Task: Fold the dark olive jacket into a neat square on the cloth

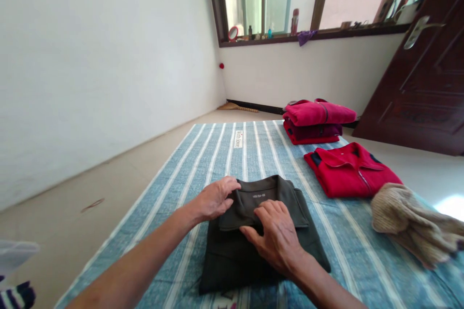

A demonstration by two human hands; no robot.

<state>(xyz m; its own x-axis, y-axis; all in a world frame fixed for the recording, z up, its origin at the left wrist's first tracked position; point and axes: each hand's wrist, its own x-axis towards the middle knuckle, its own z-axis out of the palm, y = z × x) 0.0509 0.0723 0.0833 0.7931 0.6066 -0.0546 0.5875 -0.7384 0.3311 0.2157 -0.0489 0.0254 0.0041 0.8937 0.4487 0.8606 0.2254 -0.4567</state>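
Note:
A dark olive-green collared shirt (239,260), folded into a rectangle, lies with its collar spread toward the far side. White size print shows inside the neck. My left hand (214,198) touches the left edge of the collar, its thumb and bent fingers apart. Across the front of the collar rests my right hand (277,234), fingers lying on the cloth and thumb spread to the left. Both hands touch the shirt without lifting it.
A blue-and-white striped sheet (188,169) lies under the clothes. Right of the shirt are a folded red zip jacket (348,169) and a crumpled beige knit garment (402,222). A stack of folded red clothes (319,113) sits farther back. A dark door (427,77) stands at right.

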